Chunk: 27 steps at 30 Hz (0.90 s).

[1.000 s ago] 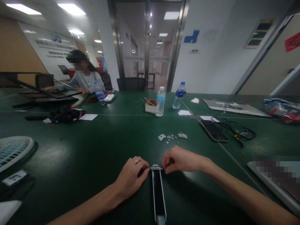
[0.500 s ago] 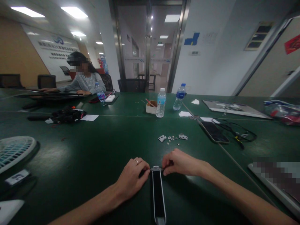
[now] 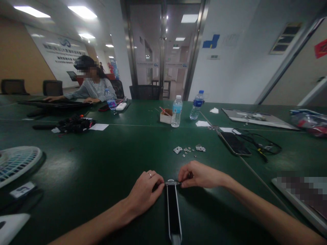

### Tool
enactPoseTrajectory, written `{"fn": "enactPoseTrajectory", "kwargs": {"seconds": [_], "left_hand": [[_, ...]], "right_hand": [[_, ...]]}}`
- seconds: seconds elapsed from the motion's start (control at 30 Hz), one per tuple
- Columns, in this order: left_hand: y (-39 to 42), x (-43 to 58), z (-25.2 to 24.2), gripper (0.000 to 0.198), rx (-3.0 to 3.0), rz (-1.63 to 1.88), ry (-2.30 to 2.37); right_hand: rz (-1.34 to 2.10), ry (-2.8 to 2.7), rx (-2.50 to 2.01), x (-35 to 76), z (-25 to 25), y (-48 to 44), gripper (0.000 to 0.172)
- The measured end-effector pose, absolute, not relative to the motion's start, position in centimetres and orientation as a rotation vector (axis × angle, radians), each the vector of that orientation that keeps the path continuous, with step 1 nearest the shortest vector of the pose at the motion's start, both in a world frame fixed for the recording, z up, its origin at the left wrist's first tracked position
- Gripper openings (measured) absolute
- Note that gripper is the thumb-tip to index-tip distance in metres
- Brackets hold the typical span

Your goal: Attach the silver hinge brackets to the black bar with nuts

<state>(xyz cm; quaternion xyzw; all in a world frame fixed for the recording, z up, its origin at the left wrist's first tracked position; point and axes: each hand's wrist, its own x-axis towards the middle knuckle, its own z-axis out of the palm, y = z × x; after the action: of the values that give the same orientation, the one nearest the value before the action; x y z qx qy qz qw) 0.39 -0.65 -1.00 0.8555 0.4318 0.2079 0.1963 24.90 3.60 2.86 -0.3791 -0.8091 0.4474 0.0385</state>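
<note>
On my feed, the black-and-silver bar (image 3: 174, 211) lies at six o'clock. The left hand (image 3: 145, 192) pinches one end of its thin cross rod (image 3: 178, 184); the right hand (image 3: 200, 175) seems to pinch the other. I judge this close rod work, calling for level, steady fingertips.

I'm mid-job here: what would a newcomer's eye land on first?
First, the long silver-edged piece at bottom centre, the left hand and right hand at either side of its far end. Next, small rings scattered beyond the hands, between two pale plates. Farther back, a white-capped bottle stands upright beside a small box.
</note>
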Motion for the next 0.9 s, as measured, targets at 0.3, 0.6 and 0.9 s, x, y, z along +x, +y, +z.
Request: {"fn": "enactPoseTrajectory", "kwargs": {"seconds": [0.3, 0.6, 0.9], "left_hand": [[-0.7, 0.4, -0.7, 0.011, 2.367, 0.569, 1.207], [-0.7, 0.3, -0.9, 0.011, 2.371, 0.586, 1.197], [-0.7, 0.5, -0.6, 0.011, 2.378, 0.534, 1.231]], "right_hand": [[1.354, -2.433, -1.195, 24.1, 2.9, 3.0, 0.021], [1.105, -2.601, -1.254, 24.1, 2.7, 2.5, 0.024], [1.051, -2.639, -1.242, 23.8, 3.2, 2.4, 0.022]]}}
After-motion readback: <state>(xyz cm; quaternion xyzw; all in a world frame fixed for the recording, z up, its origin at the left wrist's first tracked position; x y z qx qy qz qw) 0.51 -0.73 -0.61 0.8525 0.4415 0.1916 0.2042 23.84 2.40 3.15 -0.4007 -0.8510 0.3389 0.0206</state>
